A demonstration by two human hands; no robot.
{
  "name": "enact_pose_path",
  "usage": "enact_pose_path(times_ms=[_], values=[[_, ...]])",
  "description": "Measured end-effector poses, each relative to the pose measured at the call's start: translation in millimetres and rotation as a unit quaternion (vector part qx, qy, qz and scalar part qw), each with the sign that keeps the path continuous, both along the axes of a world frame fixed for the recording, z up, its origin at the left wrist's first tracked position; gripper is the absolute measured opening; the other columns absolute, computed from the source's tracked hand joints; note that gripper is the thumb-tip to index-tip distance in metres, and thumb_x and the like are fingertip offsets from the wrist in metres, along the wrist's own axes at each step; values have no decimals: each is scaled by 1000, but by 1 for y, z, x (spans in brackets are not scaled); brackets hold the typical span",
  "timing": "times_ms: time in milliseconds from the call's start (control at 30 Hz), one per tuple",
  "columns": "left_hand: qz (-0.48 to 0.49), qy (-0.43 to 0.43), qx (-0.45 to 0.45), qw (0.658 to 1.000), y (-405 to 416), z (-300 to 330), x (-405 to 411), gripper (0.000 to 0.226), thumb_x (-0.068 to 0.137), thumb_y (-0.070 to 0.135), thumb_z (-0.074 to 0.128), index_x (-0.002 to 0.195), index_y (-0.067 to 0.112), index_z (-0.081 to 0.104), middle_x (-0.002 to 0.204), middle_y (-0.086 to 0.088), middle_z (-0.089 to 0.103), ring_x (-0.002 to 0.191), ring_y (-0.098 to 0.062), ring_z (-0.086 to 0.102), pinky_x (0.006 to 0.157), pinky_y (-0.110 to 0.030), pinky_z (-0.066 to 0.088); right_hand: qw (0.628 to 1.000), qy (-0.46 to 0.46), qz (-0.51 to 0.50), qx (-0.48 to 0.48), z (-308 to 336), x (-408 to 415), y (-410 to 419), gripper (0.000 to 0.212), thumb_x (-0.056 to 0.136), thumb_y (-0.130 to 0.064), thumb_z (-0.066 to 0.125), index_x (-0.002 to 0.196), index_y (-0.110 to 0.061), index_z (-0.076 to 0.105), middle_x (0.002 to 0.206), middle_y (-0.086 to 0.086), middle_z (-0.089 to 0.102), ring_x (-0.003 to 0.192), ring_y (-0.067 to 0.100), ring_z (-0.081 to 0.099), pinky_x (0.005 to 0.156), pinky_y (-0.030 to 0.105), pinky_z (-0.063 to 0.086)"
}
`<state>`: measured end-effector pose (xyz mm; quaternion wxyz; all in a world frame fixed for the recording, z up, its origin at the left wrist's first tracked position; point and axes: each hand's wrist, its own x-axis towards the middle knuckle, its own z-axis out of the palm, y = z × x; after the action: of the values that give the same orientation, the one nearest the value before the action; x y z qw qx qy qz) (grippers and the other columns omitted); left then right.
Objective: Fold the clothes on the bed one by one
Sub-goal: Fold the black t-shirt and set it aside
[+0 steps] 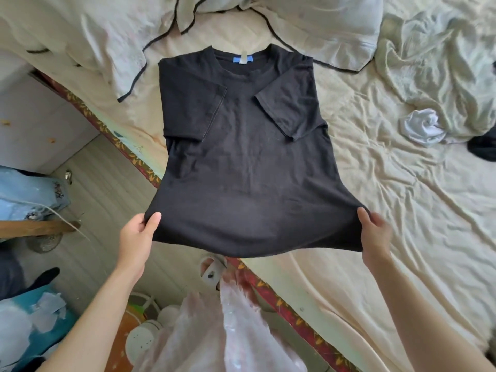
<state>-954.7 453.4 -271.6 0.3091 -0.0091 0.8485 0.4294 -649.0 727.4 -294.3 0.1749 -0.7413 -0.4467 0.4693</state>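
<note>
A black T-shirt [247,162] with a blue neck label lies spread on the bed [389,224], collar at the far end. Both short sleeves are folded inward over the chest. Its hem is lifted off the bed's near edge. My left hand [139,232] pinches the hem's left corner, thumb on top. My right hand [374,229] pinches the right corner in the same way. The hem hangs stretched between them.
Crumpled pale garments [434,65] and a white bundle [421,126] lie at the bed's right, with a dark item [483,149] at the edge. Pillows [88,36] sit at the head. The floor to the left holds jeans [29,194], a power strip [145,336] and clutter.
</note>
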Motion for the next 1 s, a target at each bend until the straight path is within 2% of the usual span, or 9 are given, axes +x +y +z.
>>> enact_pose_path(times_ms=[100, 233, 333, 433, 533, 633, 733, 833, 1000], values=[[10, 47, 22, 999, 27, 20, -21, 23, 96, 21, 53, 103, 0, 59, 99, -6, 61, 93, -18, 55, 70, -21, 41, 999, 34, -12, 37, 17, -19, 24, 12, 91, -26, 59, 85, -16, 63, 86, -1, 58, 80, 12, 52, 72, 25, 43], [33, 87, 48, 994, 68, 38, -55, 22, 96, 21, 53, 107, 4, 60, 102, -3, 60, 95, -15, 54, 76, -22, 40, 994, 58, -24, 84, 30, -54, 67, 20, 90, -26, 60, 71, -21, 58, 70, -7, 48, 65, 5, 44, 64, 20, 37], [50, 94, 60, 992, 101, 39, -83, 12, 96, 23, 55, 98, 11, 58, 90, 2, 61, 92, -14, 55, 75, -24, 42, 991, 65, -35, 112, 28, -83, 103, 13, 90, -25, 61, 79, -18, 60, 70, -8, 49, 65, 3, 44, 64, 18, 38], [52, 85, 59, 993, 133, 26, -114, 13, 95, 23, 55, 97, 11, 59, 90, 4, 62, 92, -14, 57, 73, -20, 44, 991, 62, -21, 118, 18, -112, 139, 10, 90, -28, 61, 84, -20, 62, 81, -7, 55, 71, 2, 50, 65, 14, 40], [54, 43, 67, 995, 157, -1, -146, 22, 96, 17, 55, 115, 9, 62, 107, -1, 63, 103, -16, 60, 85, -26, 46, 994, 62, -2, 94, -3, -141, 171, 7, 91, -28, 59, 93, -22, 62, 81, -10, 56, 73, 0, 51, 68, 16, 42], [16, -9, 33, 999, 168, -35, -164, 30, 96, 17, 54, 125, 13, 56, 114, 2, 60, 107, -17, 55, 90, -32, 44, 998, 50, 29, 41, -39, -159, 192, 17, 90, -30, 62, 104, -20, 62, 96, -3, 59, 89, 12, 55, 72, 23, 43], [-3, -41, -9, 999, 164, -58, -161, 23, 95, 22, 56, 118, 18, 55, 114, 1, 60, 107, -20, 55, 88, -34, 44, 997, -17, 66, -30, -67, -169, 192, 33, 90, -35, 60, 116, -15, 59, 105, 1, 58, 96, 20, 54, 79, 32, 43], [0, -30, -46, 998, 156, -62, -150, 12, 93, 25, 58, 104, 18, 58, 106, -1, 63, 101, -22, 58, 87, -37, 47, 993, -79, 77, -38, -73, -169, 185, 26, 91, -34, 56, 97, -9, 58, 89, 2, 56, 83, 21, 52, 77, 32, 40], [67, -45, 13, 997, 160, -43, -162, 3, 93, 20, 60, 93, 17, 62, 97, -3, 65, 82, -18, 59, 70, -28, 50, 996, 70, -18, -57, -53, -174, 200, 15, 90, -20, 61, 90, -6, 59, 84, 1, 58, 77, 13, 57, 70, 23, 49]])
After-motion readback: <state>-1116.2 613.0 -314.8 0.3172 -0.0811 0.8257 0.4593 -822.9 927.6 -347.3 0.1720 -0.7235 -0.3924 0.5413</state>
